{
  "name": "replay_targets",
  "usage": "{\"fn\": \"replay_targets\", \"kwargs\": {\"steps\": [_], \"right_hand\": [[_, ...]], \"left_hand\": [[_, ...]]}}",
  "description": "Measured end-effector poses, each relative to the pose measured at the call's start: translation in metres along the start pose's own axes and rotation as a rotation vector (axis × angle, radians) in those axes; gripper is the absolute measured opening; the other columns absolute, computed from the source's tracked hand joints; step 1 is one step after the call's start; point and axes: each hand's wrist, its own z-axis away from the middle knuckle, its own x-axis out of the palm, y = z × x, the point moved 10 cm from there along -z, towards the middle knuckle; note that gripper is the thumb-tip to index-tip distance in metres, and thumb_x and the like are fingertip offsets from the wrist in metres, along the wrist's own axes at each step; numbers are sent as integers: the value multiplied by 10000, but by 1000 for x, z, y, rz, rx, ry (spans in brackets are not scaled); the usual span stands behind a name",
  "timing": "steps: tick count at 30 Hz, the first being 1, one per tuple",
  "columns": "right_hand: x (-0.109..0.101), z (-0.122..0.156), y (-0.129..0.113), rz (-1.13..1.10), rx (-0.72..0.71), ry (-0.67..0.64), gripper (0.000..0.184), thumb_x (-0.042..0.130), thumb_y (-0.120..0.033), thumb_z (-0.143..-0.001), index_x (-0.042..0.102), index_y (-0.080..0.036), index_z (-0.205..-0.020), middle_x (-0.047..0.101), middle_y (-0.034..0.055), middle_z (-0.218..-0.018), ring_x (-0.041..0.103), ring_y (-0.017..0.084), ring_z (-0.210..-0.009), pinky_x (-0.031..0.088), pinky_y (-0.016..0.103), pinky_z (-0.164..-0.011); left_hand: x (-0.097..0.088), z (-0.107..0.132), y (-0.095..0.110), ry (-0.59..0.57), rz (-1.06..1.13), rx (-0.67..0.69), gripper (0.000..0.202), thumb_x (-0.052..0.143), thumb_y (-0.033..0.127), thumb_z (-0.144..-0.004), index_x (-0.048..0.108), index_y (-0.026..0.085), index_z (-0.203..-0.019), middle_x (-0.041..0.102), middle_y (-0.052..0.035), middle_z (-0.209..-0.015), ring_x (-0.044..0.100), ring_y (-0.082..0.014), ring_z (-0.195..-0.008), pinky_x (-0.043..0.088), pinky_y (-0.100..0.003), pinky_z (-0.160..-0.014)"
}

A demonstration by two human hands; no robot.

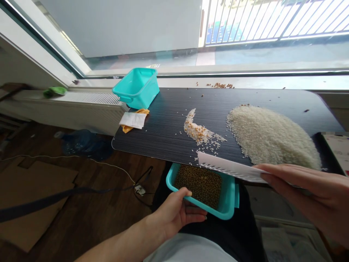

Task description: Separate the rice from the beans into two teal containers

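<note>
My left hand (pixel 181 210) grips the near rim of a turquoise plastic bin (pixel 228 205), thumb over the edge and fingers beneath. Small round brown grains (pixel 201 183), perhaps peas, fill its bottom, and it sits just below the table's front edge. My right hand (pixel 302 182) pinches a flat white plastic strip with slots (pixel 229 166), laid along that edge above the bin. Past the strip lies a small curved pile of white rice mixed with orange-brown grains (pixel 199 133). A large heap of white rice (pixel 269 134) spreads to the right, beyond my right hand.
Another turquoise bin (pixel 141 89) stands at the table's back left corner. In front of it lie a white folded tissue (pixel 132 120) and an orange cloth (pixel 127 128). Stray brown grains (pixel 222 86) dot the windowsill. A large plastic bottle (pixel 84 143) and a cable are on the floor.
</note>
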Motion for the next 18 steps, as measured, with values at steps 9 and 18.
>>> {"fn": "replay_targets", "kwargs": {"steps": [9, 18], "right_hand": [[56, -19, 3, -191, 386, -94, 277, 446, -384, -818, 638, -190, -869, 626, -34, -570, 526, 76, -446, 391, 159, -389], [14, 17, 74, 38, 757, 103, 403, 509, -490, -709, 659, -205, -952, 675, 12, -680, 606, 156, -586, 451, 243, -530]], "left_hand": [[1, 0, -1, 2, 7, -8, 232, 422, 215, -757, 547, 60, -877, 653, -121, -712, 644, -197, -608, 515, -295, -600], [-3, -3, -1, 36, 2, -9, 193, 450, 228, -742, 542, 76, -817, 649, -115, -695, 644, -198, -610, 521, -296, -599]]}}
